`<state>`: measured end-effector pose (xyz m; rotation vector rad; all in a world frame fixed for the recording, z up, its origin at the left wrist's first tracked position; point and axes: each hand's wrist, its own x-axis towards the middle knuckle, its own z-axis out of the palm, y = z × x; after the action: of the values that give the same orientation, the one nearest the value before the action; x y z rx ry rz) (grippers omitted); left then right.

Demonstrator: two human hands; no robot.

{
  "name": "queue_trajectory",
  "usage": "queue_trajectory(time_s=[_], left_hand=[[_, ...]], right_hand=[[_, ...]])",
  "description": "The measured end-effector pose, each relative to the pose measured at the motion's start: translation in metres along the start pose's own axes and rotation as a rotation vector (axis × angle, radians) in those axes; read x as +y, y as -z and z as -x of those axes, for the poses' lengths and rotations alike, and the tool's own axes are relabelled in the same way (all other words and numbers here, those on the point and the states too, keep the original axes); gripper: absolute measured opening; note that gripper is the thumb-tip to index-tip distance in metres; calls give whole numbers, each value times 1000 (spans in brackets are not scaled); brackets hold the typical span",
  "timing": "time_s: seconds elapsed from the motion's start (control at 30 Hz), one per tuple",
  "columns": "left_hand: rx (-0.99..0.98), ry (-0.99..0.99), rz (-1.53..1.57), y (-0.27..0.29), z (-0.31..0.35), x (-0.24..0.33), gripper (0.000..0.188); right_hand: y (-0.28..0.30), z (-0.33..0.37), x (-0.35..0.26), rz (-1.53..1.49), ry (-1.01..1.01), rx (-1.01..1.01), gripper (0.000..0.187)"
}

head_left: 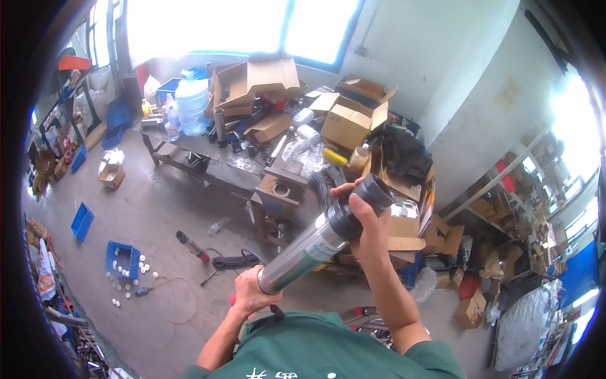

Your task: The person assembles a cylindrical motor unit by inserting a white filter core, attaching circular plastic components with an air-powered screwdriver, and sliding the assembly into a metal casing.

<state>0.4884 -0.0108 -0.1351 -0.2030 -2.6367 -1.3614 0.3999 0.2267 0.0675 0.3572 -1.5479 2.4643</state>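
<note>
A stainless-steel submersible pump [297, 258], a long cylinder with a pale green label and a black ribbed outlet end, slants across my chest. Its black end points up and to the right, toward the bench. My right hand [370, 232] is wrapped round that black end, thumb on the near side. At the lower steel end, my left hand [251, 292] is closed round the tube. Something red shows beside the left hand, mostly hidden by it. Both hands hold the pump clear of the workbench [221, 175].
Cardboard boxes [346, 123], a large water bottle [192, 104] and loose parts crowd the bench. On the floor stand another steel pump [192, 246] with black cable [235, 261] and a blue bin [122, 258] among scattered white caps. Shelves [505, 221] line the right side.
</note>
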Motion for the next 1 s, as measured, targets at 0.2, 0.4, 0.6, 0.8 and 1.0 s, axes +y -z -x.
queue_trajectory(time_s=[0.2,0.4,0.6,0.8,1.0], left_hand=[[-247,6,173,30,-26,18,52],[-648,-198,503,44,-72,3,47],[-1032,-349,671,31,-96,-1,39],[-537,-196,537,35,-61,5,48],[-444,-180,524,41,-56,-1,52]], right_hand=[[-6,-14,0,-23,24,-79,42],[-23,-41,-19,-187,151,-509,60],[-39,-67,-27,-427,179,-973,57],[-70,-26,-43,155,108,-217,59],[-71,-13,-48,118,134,-139,57]])
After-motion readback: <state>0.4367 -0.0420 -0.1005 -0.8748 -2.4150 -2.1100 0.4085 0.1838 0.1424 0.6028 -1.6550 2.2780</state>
